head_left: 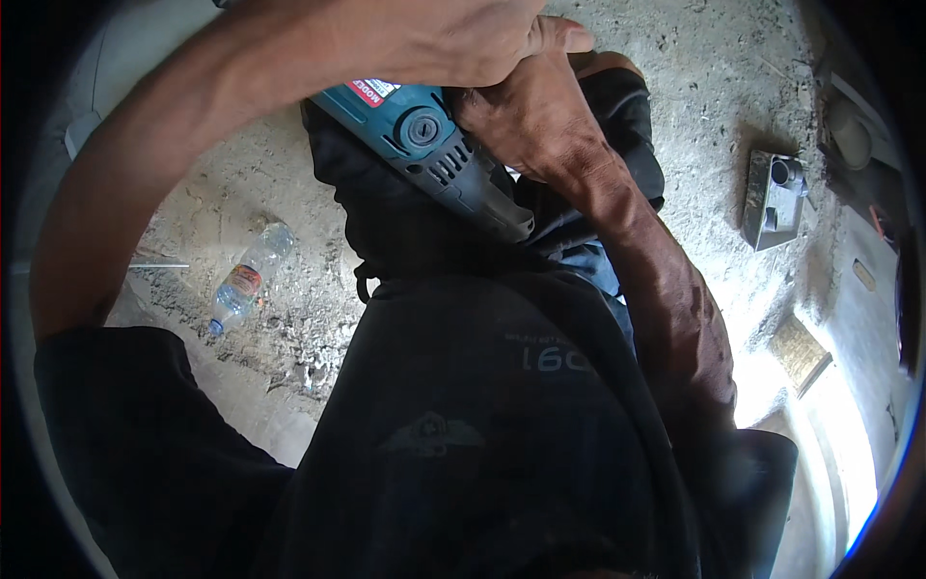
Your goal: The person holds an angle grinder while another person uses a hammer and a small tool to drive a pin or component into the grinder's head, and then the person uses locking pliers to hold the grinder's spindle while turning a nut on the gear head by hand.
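Note:
A teal and black angle grinder (pixel 422 135) lies slantwise above my lap, its vented black rear end pointing toward me. Its front end is hidden beneath my left arm. My right hand (pixel 531 116) is closed against the housing, with most of its fingers out of sight. My left hand (pixel 463 39) crosses over the grinder at the upper edge, its thumb reaching over beside the right hand. That hand looks closed, but its other fingers and whatever they grip are hidden.
On the rough concrete floor to the left lies a clear plastic bottle (pixel 246 280) with a blue cap. A grey metal box (pixel 775 198) with round pieces in it sits at the right. Below that is a tan block (pixel 801 355), near bright light.

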Motion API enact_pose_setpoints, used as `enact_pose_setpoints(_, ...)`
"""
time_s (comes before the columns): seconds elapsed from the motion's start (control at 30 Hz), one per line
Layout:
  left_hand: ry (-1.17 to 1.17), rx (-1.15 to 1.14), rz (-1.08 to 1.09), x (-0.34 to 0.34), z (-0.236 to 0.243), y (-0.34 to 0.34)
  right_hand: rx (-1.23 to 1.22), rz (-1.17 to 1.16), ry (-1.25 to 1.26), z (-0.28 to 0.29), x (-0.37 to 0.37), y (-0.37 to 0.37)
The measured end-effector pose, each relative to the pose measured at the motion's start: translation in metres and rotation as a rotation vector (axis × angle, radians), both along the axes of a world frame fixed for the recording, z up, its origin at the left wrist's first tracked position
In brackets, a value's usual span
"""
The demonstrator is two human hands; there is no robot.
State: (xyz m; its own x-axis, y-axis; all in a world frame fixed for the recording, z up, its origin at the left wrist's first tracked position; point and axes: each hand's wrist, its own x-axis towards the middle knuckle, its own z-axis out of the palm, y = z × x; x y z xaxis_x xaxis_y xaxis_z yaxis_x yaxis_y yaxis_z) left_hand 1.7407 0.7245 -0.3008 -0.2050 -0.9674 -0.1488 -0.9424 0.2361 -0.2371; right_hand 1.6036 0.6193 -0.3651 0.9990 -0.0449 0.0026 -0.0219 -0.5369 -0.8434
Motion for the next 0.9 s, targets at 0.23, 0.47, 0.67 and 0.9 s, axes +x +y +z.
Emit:
enact_pose_setpoints(0.23,0.279,-0.160,0.016,-0.013,0.017,-0.011,-0.070,0.049,-0.092,-0.006,-0.010,-0.005)
enact_pose_setpoints(0.47,0.365,-0.158,0.159,-0.020,-0.001,-0.017,0.039,0.011,0.078,0.005,-0.022,-0.010)
enact_pose_setpoints(0.67,0.403,-0.148,0.194,-0.018,0.000,-0.018,-0.616,0.279,-0.012,-0.021,-0.027,-0.021)
enact_pose_setpoints(0.9,0.413,-0.142,0.201,-0.012,0.000,-0.021,-0.894,0.383,-0.063,-0.067,-0.034,-0.030)
